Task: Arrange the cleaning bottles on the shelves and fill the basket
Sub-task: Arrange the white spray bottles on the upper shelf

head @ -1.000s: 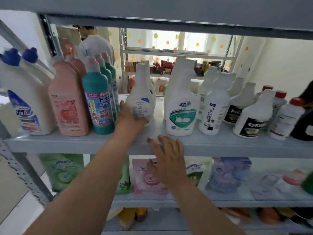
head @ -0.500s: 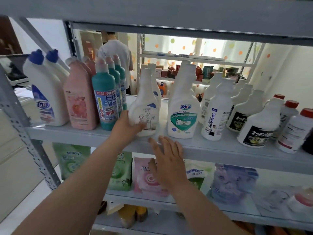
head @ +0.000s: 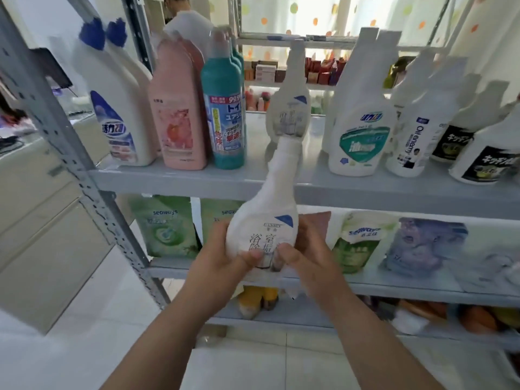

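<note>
A white spray bottle (head: 266, 209) without its trigger head is held in front of the shelf, off the board and tilted slightly right. My left hand (head: 222, 258) grips its base from the left and my right hand (head: 302, 256) grips it from the right, thumbs on the label. A twin white bottle (head: 288, 108) stands behind it on the upper shelf (head: 351, 190). Left of the gap stand a teal bottle (head: 225, 114), a pink bottle (head: 178, 114) and a white blue-capped bottle (head: 118, 108). No basket is in view.
Right of the gap stand a white bottle with a green label (head: 361, 122) and several more white bottles. Refill pouches (head: 166, 226) line the shelf below. A grey perforated upright (head: 84, 175) frames the left side. A person (head: 185, 21) stands behind the rack.
My left hand lifted the front white bottle off the upper shelf and brought it down toward me. My right hand, open below the shelf edge before, now holds the bottle too.
</note>
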`<move>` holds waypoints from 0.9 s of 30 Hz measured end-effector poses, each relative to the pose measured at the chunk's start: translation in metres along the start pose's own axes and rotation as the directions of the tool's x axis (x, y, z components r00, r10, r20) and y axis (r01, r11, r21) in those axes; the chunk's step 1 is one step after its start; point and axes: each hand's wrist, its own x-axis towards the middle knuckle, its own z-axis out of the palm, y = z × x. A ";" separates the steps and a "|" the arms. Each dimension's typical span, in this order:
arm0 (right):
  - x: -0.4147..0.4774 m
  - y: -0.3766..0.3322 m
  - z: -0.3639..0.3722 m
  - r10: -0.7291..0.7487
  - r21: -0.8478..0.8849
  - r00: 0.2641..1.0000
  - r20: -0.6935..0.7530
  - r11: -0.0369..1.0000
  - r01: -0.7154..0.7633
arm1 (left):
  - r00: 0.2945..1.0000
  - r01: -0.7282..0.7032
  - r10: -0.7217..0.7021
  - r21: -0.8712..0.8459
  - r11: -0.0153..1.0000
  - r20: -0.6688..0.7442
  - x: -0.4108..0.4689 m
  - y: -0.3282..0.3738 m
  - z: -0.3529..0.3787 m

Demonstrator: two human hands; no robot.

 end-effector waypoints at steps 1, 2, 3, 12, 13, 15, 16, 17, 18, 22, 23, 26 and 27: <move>-0.006 0.005 0.007 0.020 0.012 1.000 -0.002 1.000 -0.020 | 1.000 0.015 -0.014 -0.042 0.999 0.024 -0.006 -0.008 -0.005; -0.013 0.008 0.014 0.047 0.018 0.999 -0.005 0.999 -0.047 | 0.997 0.048 -0.041 -0.113 0.992 0.057 -0.012 -0.015 -0.010; -0.018 0.011 0.022 0.083 0.033 0.997 -0.008 0.996 -0.082 | 0.991 0.113 -0.096 -0.204 0.972 0.092 -0.019 -0.020 -0.015; -0.035 0.001 0.082 0.476 0.513 0.877 -0.069 0.771 -0.378 | 0.814 0.517 -0.365 -0.278 0.809 0.451 -0.069 -0.046 -0.047; -0.037 0.002 0.084 0.443 0.505 0.892 -0.087 0.792 -0.343 | 0.813 0.496 -0.340 -0.256 0.830 0.472 -0.073 -0.050 -0.053; -0.047 0.006 0.089 0.277 0.419 0.953 -0.120 0.885 -0.204 | 0.842 0.425 -0.301 -0.207 0.881 0.447 -0.076 -0.059 -0.062; -0.054 0.007 0.093 0.174 0.367 0.977 -0.122 0.922 -0.119 | 0.878 0.341 -0.261 -0.142 0.929 0.400 -0.077 -0.065 -0.066; -0.061 0.008 0.099 0.084 0.348 0.989 -0.121 0.937 -0.037 | 0.921 0.228 -0.200 -0.048 0.972 0.336 -0.079 -0.072 -0.070; -0.067 0.010 0.104 0.006 0.352 0.991 -0.130 0.935 0.041 | 0.955 0.111 -0.120 0.049 0.993 0.270 -0.081 -0.078 -0.073; -0.084 0.015 0.128 -0.169 0.245 0.962 -0.216 0.944 0.221 | 0.957 -0.222 0.162 0.250 0.942 0.241 -0.091 -0.089 -0.060; -0.087 0.015 0.136 -0.182 0.200 0.959 -0.219 0.953 0.227 | 0.948 -0.299 0.233 0.344 0.890 0.218 -0.093 -0.092 -0.053; -0.096 0.011 0.146 -0.202 0.061 0.971 -0.129 0.976 0.211 | 0.909 -0.399 0.406 0.469 0.788 0.092 -0.091 -0.098 -0.038; -0.098 0.008 0.143 -0.211 0.018 0.974 -0.083 0.977 0.213 | 0.896 -0.422 0.436 0.483 0.768 0.090 -0.090 -0.100 -0.035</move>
